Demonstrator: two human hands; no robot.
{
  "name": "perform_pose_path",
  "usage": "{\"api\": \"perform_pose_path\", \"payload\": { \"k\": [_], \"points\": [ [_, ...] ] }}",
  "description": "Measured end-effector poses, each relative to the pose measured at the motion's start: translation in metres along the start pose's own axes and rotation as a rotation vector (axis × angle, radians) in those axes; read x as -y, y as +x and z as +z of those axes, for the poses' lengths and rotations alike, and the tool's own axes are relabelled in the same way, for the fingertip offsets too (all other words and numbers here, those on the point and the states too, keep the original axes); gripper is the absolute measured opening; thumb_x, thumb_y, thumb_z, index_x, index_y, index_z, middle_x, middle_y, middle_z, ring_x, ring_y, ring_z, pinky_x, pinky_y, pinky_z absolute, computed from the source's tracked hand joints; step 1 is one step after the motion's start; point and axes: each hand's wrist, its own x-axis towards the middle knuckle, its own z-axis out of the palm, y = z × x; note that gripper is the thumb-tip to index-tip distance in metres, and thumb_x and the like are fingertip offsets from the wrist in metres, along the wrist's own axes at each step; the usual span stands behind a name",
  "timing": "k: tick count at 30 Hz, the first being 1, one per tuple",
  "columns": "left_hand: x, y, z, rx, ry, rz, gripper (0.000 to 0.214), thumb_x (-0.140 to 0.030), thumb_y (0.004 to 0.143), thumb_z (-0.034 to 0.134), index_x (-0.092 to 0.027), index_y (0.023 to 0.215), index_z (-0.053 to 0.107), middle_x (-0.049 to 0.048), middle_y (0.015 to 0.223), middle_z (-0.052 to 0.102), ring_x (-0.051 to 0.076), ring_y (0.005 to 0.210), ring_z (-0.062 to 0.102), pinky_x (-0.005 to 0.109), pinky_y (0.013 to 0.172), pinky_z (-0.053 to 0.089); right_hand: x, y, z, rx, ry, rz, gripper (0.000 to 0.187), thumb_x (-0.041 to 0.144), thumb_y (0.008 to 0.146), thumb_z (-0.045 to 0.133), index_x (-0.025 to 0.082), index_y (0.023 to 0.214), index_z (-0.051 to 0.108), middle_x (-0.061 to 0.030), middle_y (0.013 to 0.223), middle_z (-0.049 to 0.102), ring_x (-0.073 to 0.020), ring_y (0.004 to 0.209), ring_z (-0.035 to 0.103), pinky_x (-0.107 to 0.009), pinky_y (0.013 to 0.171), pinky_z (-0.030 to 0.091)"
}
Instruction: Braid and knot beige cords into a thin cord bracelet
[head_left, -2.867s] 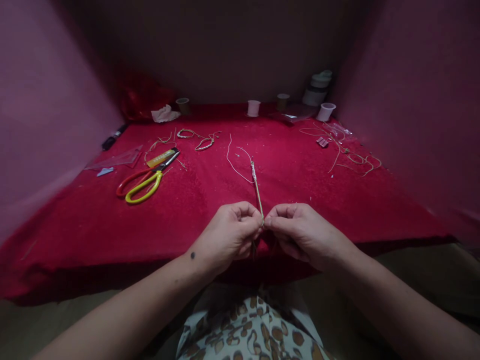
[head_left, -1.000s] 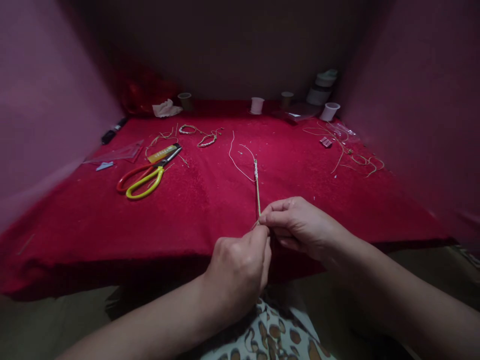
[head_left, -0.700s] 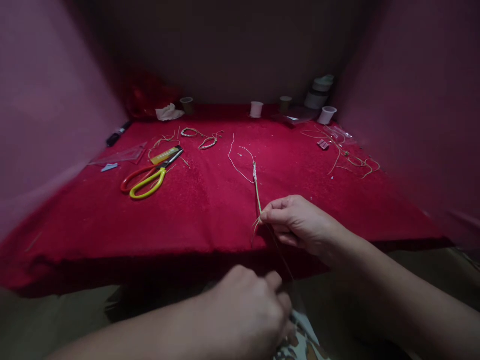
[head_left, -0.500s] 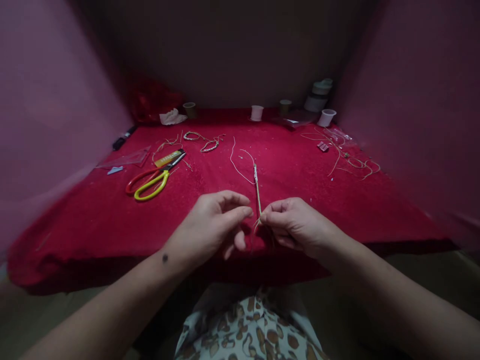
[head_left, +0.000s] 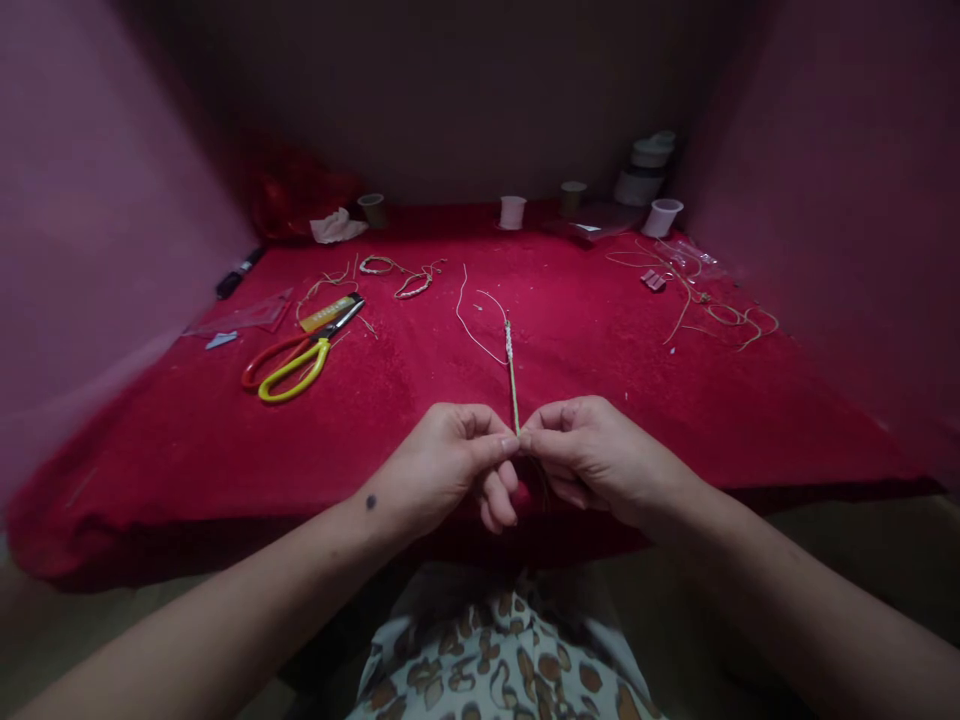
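A partly braided cord (head_left: 513,385) stretches away from my hands over the red cloth, with a pale knotted section at its far end and two thin loose strands beyond. My right hand (head_left: 589,450) pinches its near end between thumb and forefinger. Right beside it, the thumb and forefinger of my left hand (head_left: 465,455) close on the same end, the other fingers curled loosely below. Fine thread ends hang under my right hand; the exact grip point is hidden by the fingertips.
Scissors (head_left: 289,365) with red and yellow handles lie left, near finished-looking cord bracelets (head_left: 412,285). Tangled cord (head_left: 727,315) and a small binder clip (head_left: 654,280) are at right. Thread spools (head_left: 513,212) and a bottle (head_left: 643,170) stand along the back of the red cloth (head_left: 187,440).
My left hand has moved right and closed its thumb and forefinger on the cord's near end, beside my right hand. My right hand keeps its pinch. The view has shifted slightly.
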Motion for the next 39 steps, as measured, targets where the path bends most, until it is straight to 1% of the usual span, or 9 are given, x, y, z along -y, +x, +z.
{"api": "perform_pose_path", "payload": {
  "k": [3, 5, 9, 12, 14, 19, 27, 32, 39],
  "points": [
    [-0.003, -0.001, 0.002, 0.004, 0.012, -0.040, 0.014, -0.015, 0.082, 0.048, -0.014, 0.069, 0.047, 0.0001, 0.047, 0.059, 0.013, 0.036, 0.057, 0.020, 0.037, 0.044, 0.001, 0.001, 0.000, 0.006, 0.004, 0.012, 0.018, 0.021, 0.077, 0.055, 0.016, 0.060, 0.053, 0.0066, 0.038, 0.042, -0.0046, 0.029, 0.033, -0.018, 0.031, 0.018],
    [-0.003, -0.001, 0.003, 0.003, 0.041, -0.039, 0.014, -0.016, 0.083, 0.047, -0.014, 0.069, 0.046, 0.0005, 0.049, 0.060, 0.012, 0.037, 0.057, 0.021, 0.039, 0.045, 0.002, 0.001, 0.000, -0.003, -0.001, 0.021, 0.014, 0.016, 0.075, 0.052, 0.016, 0.061, 0.054, 0.0068, 0.037, 0.042, -0.0046, 0.029, 0.033, -0.018, 0.030, 0.018],
    [0.000, -0.002, 0.002, -0.052, 0.201, 0.053, 0.017, -0.020, 0.081, 0.050, -0.014, 0.066, 0.047, -0.0038, 0.046, 0.053, 0.005, 0.031, 0.047, 0.013, 0.033, 0.033, 0.002, 0.000, 0.000, -0.027, 0.012, 0.058, 0.011, 0.012, 0.073, 0.051, 0.016, 0.063, 0.054, 0.0075, 0.036, 0.042, -0.0049, 0.027, 0.033, -0.017, 0.029, 0.018],
    [0.005, 0.000, -0.001, -0.075, 0.258, 0.077, 0.013, -0.023, 0.079, 0.052, -0.016, 0.069, 0.050, -0.0083, 0.043, 0.043, 0.003, 0.028, 0.035, 0.013, 0.029, 0.024, 0.002, -0.001, 0.000, -0.018, 0.021, 0.068, 0.010, 0.014, 0.073, 0.052, 0.016, 0.064, 0.054, 0.0079, 0.034, 0.041, -0.0051, 0.027, 0.033, -0.017, 0.029, 0.017],
    [0.007, 0.002, -0.002, -0.082, 0.275, 0.070, 0.012, -0.025, 0.078, 0.052, -0.016, 0.071, 0.051, -0.0086, 0.043, 0.040, 0.003, 0.031, 0.032, 0.014, 0.030, 0.023, 0.002, -0.001, 0.000, -0.014, 0.019, 0.077, 0.011, 0.014, 0.073, 0.052, 0.016, 0.062, 0.054, 0.0079, 0.034, 0.041, -0.0050, 0.026, 0.033, -0.018, 0.029, 0.017],
    [0.007, 0.006, -0.003, -0.081, 0.319, 0.073, 0.009, -0.023, 0.074, 0.053, -0.014, 0.070, 0.054, -0.0055, 0.051, 0.044, 0.003, 0.040, 0.035, 0.014, 0.037, 0.024, 0.005, -0.001, 0.000, -0.012, 0.027, 0.100, 0.014, 0.014, 0.072, 0.054, 0.015, 0.058, 0.052, 0.0077, 0.035, 0.040, -0.0048, 0.026, 0.035, -0.018, 0.029, 0.018],
    [0.007, 0.006, -0.005, -0.056, 0.267, 0.063, 0.012, -0.027, 0.072, 0.056, -0.015, 0.072, 0.056, -0.0040, 0.055, 0.047, 0.004, 0.042, 0.037, 0.017, 0.040, 0.024, 0.006, -0.002, 0.001, -0.033, 0.020, 0.095, 0.015, 0.012, 0.070, 0.053, 0.016, 0.057, 0.050, 0.0077, 0.035, 0.040, -0.0046, 0.026, 0.035, -0.017, 0.030, 0.018],
    [0.006, 0.004, -0.008, -0.033, 0.215, 0.012, 0.015, -0.029, 0.073, 0.057, -0.015, 0.073, 0.056, -0.0053, 0.052, 0.043, 0.004, 0.041, 0.033, 0.018, 0.040, 0.022, 0.007, 0.000, 0.002, -0.035, 0.009, 0.088, 0.013, 0.011, 0.069, 0.053, 0.016, 0.058, 0.050, 0.0076, 0.034, 0.041, -0.0044, 0.026, 0.034, -0.016, 0.029, 0.018],
    [0.005, 0.004, -0.009, 0.020, 0.080, -0.015, 0.007, -0.021, 0.074, 0.055, -0.015, 0.070, 0.052, -0.0070, 0.047, 0.039, 0.004, 0.040, 0.029, 0.020, 0.040, 0.019, 0.006, -0.001, 0.002, -0.043, -0.020, 0.081, 0.013, 0.012, 0.070, 0.053, 0.017, 0.058, 0.050, 0.0082, 0.034, 0.041, -0.0044, 0.026, 0.034, -0.016, 0.029, 0.019]
  ]
}}
